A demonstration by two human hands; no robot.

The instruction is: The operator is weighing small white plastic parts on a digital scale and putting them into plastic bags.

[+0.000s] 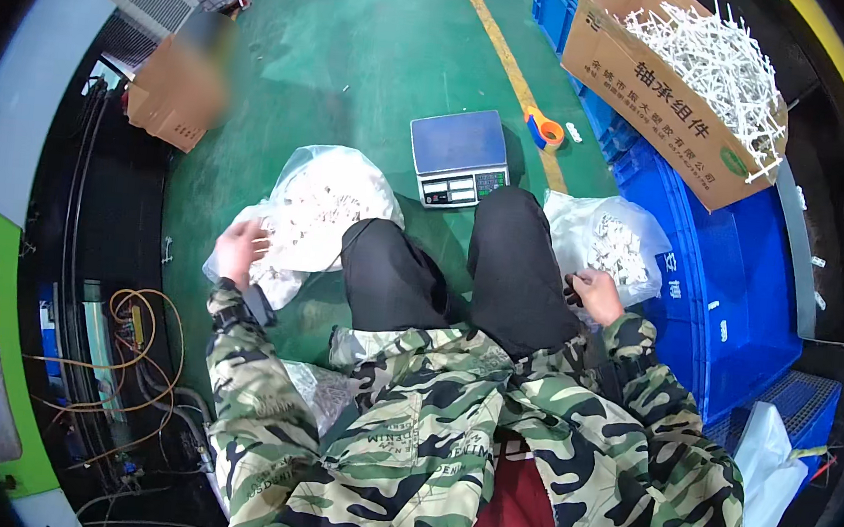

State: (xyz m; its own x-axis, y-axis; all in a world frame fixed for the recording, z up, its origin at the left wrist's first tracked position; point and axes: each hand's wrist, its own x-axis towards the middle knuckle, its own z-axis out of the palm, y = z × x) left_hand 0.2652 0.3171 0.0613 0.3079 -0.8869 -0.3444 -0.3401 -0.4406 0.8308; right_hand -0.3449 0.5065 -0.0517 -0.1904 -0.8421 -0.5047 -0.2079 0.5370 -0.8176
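Note:
My left hand (pixel 237 251) is over the left side of a clear plastic bag (pixel 298 164) on the floor, with its fingers stretched out and a little apart. White small plastic parts (pixel 322 205) fill that bag. Beside my right knee, my right hand (pixel 599 297) is closed, its fingers curled by the near edge of a second clear bag (pixel 654 227). Similar white pieces (pixel 620 249) lie inside this one. Whatever the right fingers hold is hidden. Between the bags, beyond my knees, stands a digital scale (pixel 459 148) with a bare blue-grey plate.
An orange tape dispenser (pixel 544 131) lies beyond the scale. At right, a cardboard box (pixel 673 95) heaped with white branched plastic pieces (pixel 725 69) rests on blue crates (pixel 747 282). Machinery with looped hoses (pixel 149 345) borders the left. Another carton (pixel 174 96) sits at far left.

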